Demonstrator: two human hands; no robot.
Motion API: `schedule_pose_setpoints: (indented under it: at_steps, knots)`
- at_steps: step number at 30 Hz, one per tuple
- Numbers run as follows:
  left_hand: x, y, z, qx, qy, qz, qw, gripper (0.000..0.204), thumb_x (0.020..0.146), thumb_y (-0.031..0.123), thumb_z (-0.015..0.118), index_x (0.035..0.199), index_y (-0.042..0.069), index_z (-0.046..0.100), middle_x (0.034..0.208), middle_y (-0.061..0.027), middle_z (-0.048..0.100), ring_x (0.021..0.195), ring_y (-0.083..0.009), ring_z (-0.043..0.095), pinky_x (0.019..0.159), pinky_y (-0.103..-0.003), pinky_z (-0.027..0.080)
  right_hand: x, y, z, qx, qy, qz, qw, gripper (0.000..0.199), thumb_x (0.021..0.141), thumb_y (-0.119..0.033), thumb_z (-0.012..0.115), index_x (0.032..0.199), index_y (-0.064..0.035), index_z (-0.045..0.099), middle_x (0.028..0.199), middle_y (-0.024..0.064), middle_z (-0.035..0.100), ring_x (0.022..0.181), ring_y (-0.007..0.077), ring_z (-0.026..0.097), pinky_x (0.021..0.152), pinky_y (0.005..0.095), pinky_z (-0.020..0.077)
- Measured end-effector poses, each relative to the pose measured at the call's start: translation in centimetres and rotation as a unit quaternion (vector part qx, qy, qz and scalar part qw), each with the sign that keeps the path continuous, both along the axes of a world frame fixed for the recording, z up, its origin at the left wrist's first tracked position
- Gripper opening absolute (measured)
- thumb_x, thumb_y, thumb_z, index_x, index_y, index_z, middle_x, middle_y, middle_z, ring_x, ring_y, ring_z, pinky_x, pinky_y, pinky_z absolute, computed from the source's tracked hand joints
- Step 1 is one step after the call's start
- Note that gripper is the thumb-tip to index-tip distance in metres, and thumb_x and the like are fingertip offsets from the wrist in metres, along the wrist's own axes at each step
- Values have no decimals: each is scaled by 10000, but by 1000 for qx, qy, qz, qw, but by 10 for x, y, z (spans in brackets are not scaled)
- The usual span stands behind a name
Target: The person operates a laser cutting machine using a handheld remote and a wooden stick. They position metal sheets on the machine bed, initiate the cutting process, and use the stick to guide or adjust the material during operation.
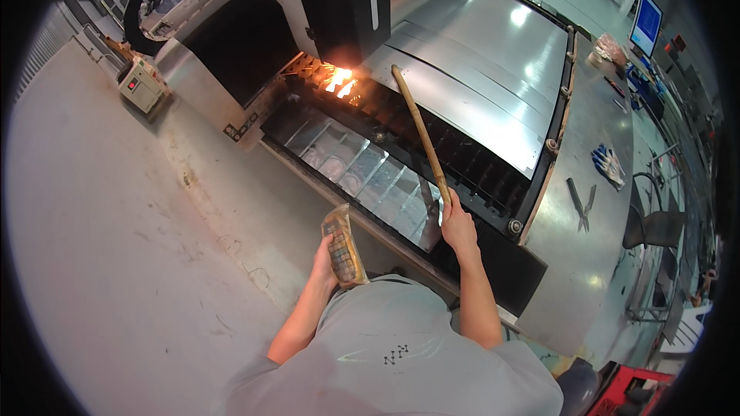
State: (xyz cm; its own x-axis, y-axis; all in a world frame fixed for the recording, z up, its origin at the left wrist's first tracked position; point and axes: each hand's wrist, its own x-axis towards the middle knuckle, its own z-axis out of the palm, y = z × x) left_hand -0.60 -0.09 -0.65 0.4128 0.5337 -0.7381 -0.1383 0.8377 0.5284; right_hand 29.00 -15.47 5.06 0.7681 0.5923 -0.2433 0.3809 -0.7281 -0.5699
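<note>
My left hand (324, 264) is closed around a handheld keypad controller (344, 250) wrapped in clear, yellowed plastic, held near my chest. My right hand (459, 225) grips the lower end of a long wooden stick (421, 132). The stick reaches up and left across the bed of a cutting machine, and its far tip lies over the near edge of a shiny metal sheet (493, 31). Left of that tip, bright orange sparks (339, 81) burst out beneath the machine's dark cutting head housing (339, 8). Dark slats (482, 181) show along the sheet's near side.
A metal-topped table (559, 262) on the right bears long-handled snips (583, 204) and blue-and-white work gloves (608, 166). Beyond stands a lit monitor (646, 23). A pale control box (143, 86) stands on the floor at left. Low right is a red crate (628, 389).
</note>
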Motion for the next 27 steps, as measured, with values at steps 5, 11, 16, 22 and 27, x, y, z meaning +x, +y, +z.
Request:
schedule_pose_setpoints:
  at_steps: [5,11,16,22,27]
  knots:
    - [-1,-1,-1,19,-2,6,1000,336,1060,390,487,1251,155,632,1023,-41,713,898,-206,687,808,-427,586,0,0,3,3,4,5,1000,500,1107,-362,395,1583,-216,364,1026,346,719,980,576,675,891,651,542]
    - [-1,-3,6,9,6,12,1000,335,1062,392,484,1261,166,630,1022,-35,711,895,-202,686,799,-431,584,-1,-1,4,6,-4,9,1000,497,1108,-359,387,1585,-220,363,1032,351,716,987,573,674,897,647,543]
    - [-1,-4,11,12,8,10,1000,337,1062,396,483,1259,165,629,1014,-36,709,896,-202,684,800,-431,581,0,0,5,4,2,8,1000,493,1109,-364,380,1582,-224,364,1050,348,717,998,576,671,906,648,539]
    - [-4,-1,5,4,0,10,1000,340,1062,402,479,1260,168,627,1014,-31,708,895,-202,683,796,-427,581,-1,0,3,-1,1,7,1000,495,1109,-377,377,1581,-232,364,1064,347,716,1010,577,668,915,648,537]
    - [-6,-1,2,8,0,7,1000,343,1061,408,480,1265,174,627,1020,-27,708,902,-204,683,800,-428,580,0,0,1,-3,2,4,1000,493,1109,-383,380,1580,-239,363,1062,347,715,1015,574,669,916,645,538]
